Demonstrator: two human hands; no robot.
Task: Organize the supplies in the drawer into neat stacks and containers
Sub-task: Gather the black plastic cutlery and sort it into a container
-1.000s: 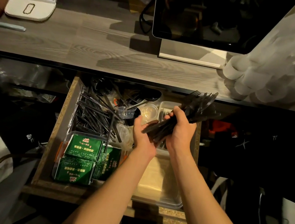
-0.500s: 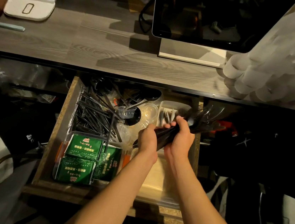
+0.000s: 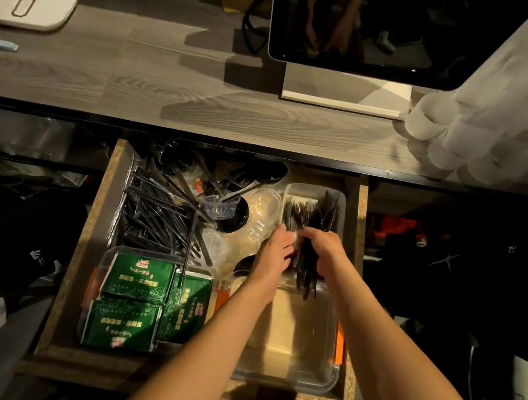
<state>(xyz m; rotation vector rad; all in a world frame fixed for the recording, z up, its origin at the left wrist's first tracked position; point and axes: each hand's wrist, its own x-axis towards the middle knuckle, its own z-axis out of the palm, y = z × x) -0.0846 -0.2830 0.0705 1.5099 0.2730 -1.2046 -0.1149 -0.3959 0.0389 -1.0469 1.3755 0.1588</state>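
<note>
Hands (image 3: 302,254) hide cutlery (image 3: 315,217) handles (dim).

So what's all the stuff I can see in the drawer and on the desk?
Drawer: one, brown chipboard, pulled open under the desk.
Black forks: a bundle, black, going into the clear tray at the drawer's back right.
Clear tray: one, see-through, back right.
Wrapped black sticks: a pile, black, drawer's left.
Green packets: at least three, green, front-left clear box.
Small clear cup: one, drawer's middle.
Clear box: one, front right.
Desk: one, grey wood.
Screen: one, black, on the desk.
White tray: one, desk's far left.
White cups: stacks, desk's right.
Left hand: touches the bundle.
Right hand: grips the bundle.
</note>
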